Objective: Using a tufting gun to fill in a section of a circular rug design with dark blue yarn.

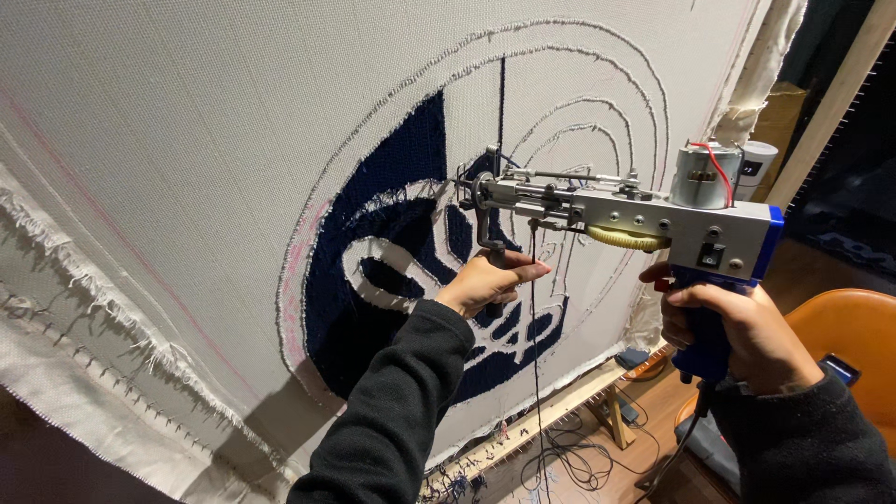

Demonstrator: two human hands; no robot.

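Note:
A grey tufting gun [644, 220] with a blue grip is pressed nose-first against a stretched pale cloth [187, 140]. My right hand [723, 327] is wrapped around the blue grip. My left hand [485, 283] grips the gun's black front handle below its nose. The cloth carries a round design [392, 280], partly filled with dark navy yarn inside white stitched outlines. A dark yarn strand [535, 336] hangs from the gun down toward the floor.
The wooden frame bar [560, 406] with tack strips runs along the cloth's lower edge. An orange chair [849, 345] stands at the right. Loose yarn and cables [569, 457] lie on the wooden floor. Frayed cloth edge [103, 299] hangs at left.

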